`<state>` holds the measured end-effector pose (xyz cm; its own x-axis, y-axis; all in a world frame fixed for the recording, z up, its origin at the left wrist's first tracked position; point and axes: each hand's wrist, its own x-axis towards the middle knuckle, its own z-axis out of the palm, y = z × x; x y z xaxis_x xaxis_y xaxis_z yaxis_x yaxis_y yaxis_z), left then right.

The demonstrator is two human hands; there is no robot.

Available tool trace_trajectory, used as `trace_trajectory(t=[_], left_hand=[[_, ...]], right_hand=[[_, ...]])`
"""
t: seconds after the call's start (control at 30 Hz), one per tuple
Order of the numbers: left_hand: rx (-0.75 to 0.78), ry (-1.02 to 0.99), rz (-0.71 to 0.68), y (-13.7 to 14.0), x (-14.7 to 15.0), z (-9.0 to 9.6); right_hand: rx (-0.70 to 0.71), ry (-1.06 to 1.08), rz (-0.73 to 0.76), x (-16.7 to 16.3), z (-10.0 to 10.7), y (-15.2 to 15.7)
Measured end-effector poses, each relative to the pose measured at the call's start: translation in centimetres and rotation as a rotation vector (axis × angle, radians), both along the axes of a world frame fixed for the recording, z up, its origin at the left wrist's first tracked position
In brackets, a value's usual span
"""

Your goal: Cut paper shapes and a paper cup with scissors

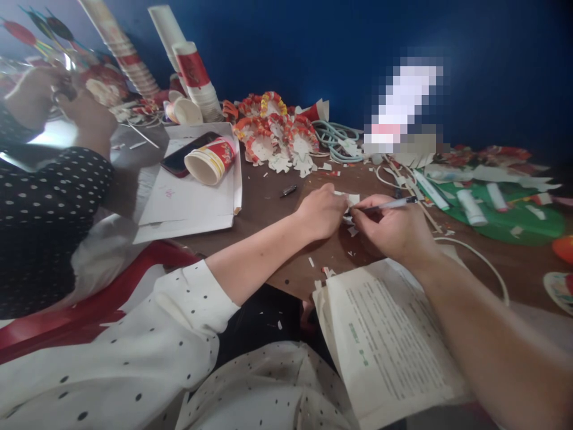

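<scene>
Over the brown table, my right hand grips a pen, its tip down by a small piece of white paper. My left hand lies beside it with fingers curled, pressing at that white piece; its fingertips are partly hidden. Small paper scraps are scattered around both hands. A black pen cap lies left of my left hand. Below my right forearm, an open book with printed pages juts over the table's near edge.
Left stand a white folder bearing a phone and a paper cup. Behind are cut-cup flowers, stacked cups and a coiled cable. Markers lie right. Another person's hands work at far left.
</scene>
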<state>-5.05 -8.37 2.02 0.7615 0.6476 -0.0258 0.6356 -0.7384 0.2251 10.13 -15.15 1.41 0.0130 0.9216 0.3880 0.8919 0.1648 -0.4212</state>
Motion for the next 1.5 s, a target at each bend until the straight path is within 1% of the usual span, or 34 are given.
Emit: trace_trajectory(t=[0.17,0.57,0.77,1.0,1.13,1.27,1.37,1.5], left_hand=[[-0.021,0.007,0.027,0.0,0.0,-0.1],[0.000,0.000,0.024,0.2,0.0,-0.2],[-0.003,0.020,0.015,0.2,0.1,-0.1],[0.004,0.032,-0.004,0.2,0.1,0.0],[0.011,0.013,-0.003,0.3,0.0,-0.3],[0.024,-0.006,-0.015,0.6,0.0,-0.9],[0.020,-0.013,-0.015,0.6,0.0,-0.7],[-0.012,0.012,0.007,0.3,0.0,-0.2]], right_hand=[[-0.012,-0.007,0.000,0.0,0.0,0.1],[0.004,-0.031,0.063,-0.1,0.2,-0.2],[-0.037,-0.041,0.047,-0.3,0.6,-0.3],[-0.024,-0.064,0.037,0.0,0.3,-0.2],[-0.038,-0.013,0.009,0.2,0.2,-0.1],[-0.056,0.066,-0.030,0.2,0.9,-0.3],[-0.032,0.082,-0.039,0.2,1.0,-0.3],[0.018,0.039,-0.011,0.2,0.2,0.1]])
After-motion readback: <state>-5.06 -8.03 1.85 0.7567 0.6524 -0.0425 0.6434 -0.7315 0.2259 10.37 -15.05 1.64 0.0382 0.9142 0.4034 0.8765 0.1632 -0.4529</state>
